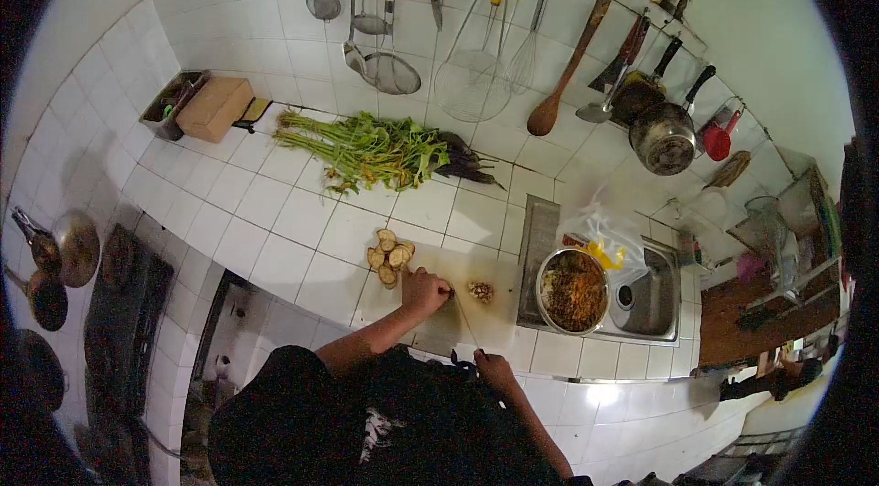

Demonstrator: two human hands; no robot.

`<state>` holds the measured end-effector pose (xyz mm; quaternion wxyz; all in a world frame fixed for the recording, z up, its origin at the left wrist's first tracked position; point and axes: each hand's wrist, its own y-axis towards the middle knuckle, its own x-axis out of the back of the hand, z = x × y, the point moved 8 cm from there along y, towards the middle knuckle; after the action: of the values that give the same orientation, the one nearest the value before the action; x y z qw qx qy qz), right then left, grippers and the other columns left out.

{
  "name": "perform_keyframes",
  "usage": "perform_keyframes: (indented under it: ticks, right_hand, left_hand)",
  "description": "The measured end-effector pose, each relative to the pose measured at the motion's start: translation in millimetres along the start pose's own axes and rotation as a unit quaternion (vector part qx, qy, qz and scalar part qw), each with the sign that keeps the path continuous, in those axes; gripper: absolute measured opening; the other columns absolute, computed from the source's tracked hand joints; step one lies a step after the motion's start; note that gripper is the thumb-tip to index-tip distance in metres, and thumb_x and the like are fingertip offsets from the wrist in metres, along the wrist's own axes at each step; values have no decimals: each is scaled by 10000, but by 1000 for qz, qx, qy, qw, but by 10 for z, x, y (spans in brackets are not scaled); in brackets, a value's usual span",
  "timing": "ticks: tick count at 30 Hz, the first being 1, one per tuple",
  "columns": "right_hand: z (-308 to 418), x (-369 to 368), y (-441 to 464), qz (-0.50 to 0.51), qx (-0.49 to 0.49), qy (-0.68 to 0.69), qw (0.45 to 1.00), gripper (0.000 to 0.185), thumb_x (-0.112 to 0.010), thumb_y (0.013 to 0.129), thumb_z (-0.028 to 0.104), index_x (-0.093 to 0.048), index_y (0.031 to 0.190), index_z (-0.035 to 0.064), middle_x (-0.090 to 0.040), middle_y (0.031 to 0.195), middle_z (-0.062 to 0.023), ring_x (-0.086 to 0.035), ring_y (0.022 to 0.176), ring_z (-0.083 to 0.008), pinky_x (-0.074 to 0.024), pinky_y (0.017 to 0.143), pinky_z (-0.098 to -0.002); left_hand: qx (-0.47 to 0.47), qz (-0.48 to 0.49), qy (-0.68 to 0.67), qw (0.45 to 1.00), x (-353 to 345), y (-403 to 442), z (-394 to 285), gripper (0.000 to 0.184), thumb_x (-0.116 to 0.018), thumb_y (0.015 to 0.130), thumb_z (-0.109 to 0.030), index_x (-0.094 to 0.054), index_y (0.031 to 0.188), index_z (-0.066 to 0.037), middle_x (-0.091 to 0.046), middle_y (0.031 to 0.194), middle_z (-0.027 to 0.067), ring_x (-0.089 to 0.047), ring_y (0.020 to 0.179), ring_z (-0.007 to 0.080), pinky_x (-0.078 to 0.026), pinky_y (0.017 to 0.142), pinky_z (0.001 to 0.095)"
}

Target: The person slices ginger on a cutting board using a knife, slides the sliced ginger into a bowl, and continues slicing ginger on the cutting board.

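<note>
My right hand (495, 370) grips a knife (466, 319) at the front edge of the counter, its thin blade pointing away across a pale cutting board (499, 303). Over the board, my left hand (425, 292) has its fingers closed near the blade's far end; whatever they pinch is too small to make out. A small heap of chopped bits (480, 290) lies on the board to the right of the blade. Brownish round slices (389, 257) are piled at the board's far left, just beyond my left hand.
Leafy green stalks (375, 152) and dark long vegetables (467, 161) lie at the back. On the right, a pot of food scraps (574, 292) and a plastic bag (604, 230) stand by the sink (655, 303). Utensils hang along the wall; a stove (128, 321) is left.
</note>
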<state>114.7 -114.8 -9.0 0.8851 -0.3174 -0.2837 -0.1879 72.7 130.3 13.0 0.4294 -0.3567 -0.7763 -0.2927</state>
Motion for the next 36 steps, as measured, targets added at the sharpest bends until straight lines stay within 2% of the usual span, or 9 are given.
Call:
perform_keyframes:
  ticks: [2,5,15,18,23,27,30,34,36]
  right_hand:
    - [-26,-7,-97,10,-42,26,999,574,-412,980,469,-623,872,-54,-642,830,-283,-613,852,-478,-463,779,-514]
    - [119,6,71,-43,-12,9,999,581,-400,984,469,-635,876,-52,-632,888,-311,-589,891,-512,-455,787,-533]
    - [169,-92,-35,-89,-40,2,995,553,-394,992,447,-653,897,-32,-640,929,-303,-588,945,-495,-456,821,-531]
    - [180,-117,-119,-93,-45,29,994,531,-418,987,441,-657,903,-26,-646,919,-295,-597,932,-490,-465,813,-516]
    - [324,-90,-226,-69,-96,79,990,535,-449,974,455,-657,900,-32,-649,901,-292,-612,907,-480,-469,805,-499]
    - [417,-67,-170,-71,-73,50,994,549,-459,965,470,-657,897,-38,-644,899,-302,-613,917,-476,-468,811,-494]
    - [405,-117,-13,-84,-51,47,994,533,-450,969,449,-655,906,-39,-638,913,-313,-605,938,-483,-465,824,-507]
    - [477,-14,-56,-83,-19,7,996,482,-440,977,400,-656,937,-29,-632,951,-319,-595,962,-489,-462,843,-530]
    - [431,1,-94,-92,12,-14,996,467,-448,976,390,-660,935,-25,-634,950,-315,-598,952,-488,-465,841,-532]
  left_hand:
    - [0,6,-3,1000,22,0,-4,109,-759,676,-278,-757,775,-234,-709,832,-28,-590,911,223,-395,854,529]
    - [-11,7,-2,1000,-39,-20,29,123,-764,670,-279,-755,782,-228,-708,832,-26,-589,916,222,-391,857,536]
    - [-60,10,13,998,34,-49,-53,182,-722,678,-215,-768,854,-228,-700,812,24,-582,900,252,-423,809,490]
    - [-35,20,-1,999,-50,-52,33,153,-758,688,-249,-760,840,-230,-692,835,-15,-586,945,213,-380,900,516]
    - [-26,16,-21,999,-32,-14,40,149,-761,678,-240,-759,825,-220,-699,828,-16,-591,923,215,-381,870,486]
    - [-59,-8,-44,997,117,-40,-48,151,-701,660,-174,-752,800,-197,-710,836,10,-583,871,267,-405,772,519]
    - [-37,8,-22,999,19,-26,5,131,-750,672,-222,-757,802,-201,-704,836,-17,-591,921,219,-377,823,473]
    - [-30,18,-14,999,26,-25,19,120,-741,682,-217,-757,800,-208,-701,835,-19,-588,914,217,-373,828,483]
    - [-71,-18,4,997,59,-50,-50,111,-734,691,-218,-757,799,-210,-696,831,-18,-585,895,223,-368,829,494]
